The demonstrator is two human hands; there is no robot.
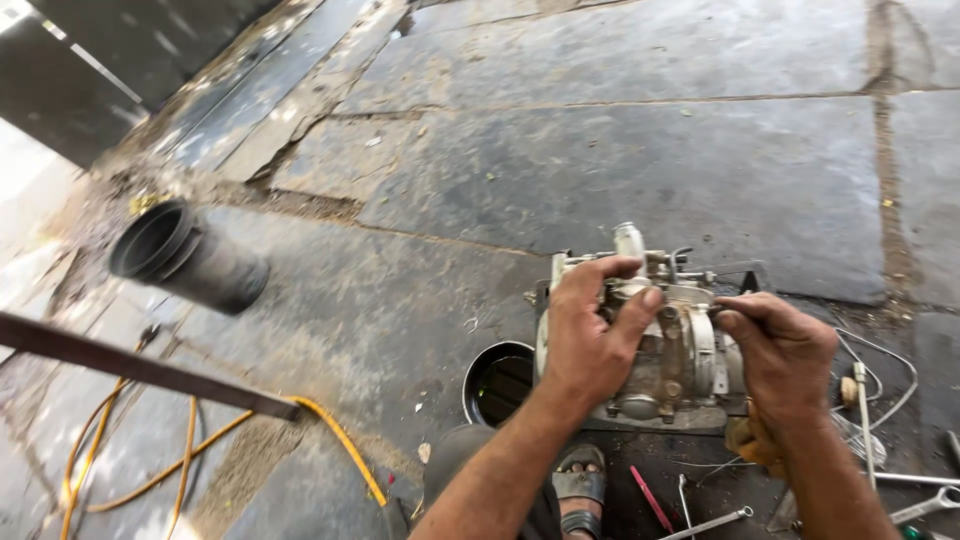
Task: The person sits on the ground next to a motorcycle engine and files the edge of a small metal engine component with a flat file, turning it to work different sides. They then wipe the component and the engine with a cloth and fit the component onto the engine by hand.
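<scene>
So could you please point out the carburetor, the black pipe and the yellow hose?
carburetor [690, 370]: head view, on its metal body between the hands.
black pipe [215, 268]: head view, on its outer wall.
yellow hose [345, 445]: head view, on its curved run.

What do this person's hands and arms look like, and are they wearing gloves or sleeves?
Both are bare: no gloves on the left hand or the right hand, and no sleeves, watch or rings in view. The forearms are bare up to the picture's edge. The fingers look smudged with grime.
</scene>
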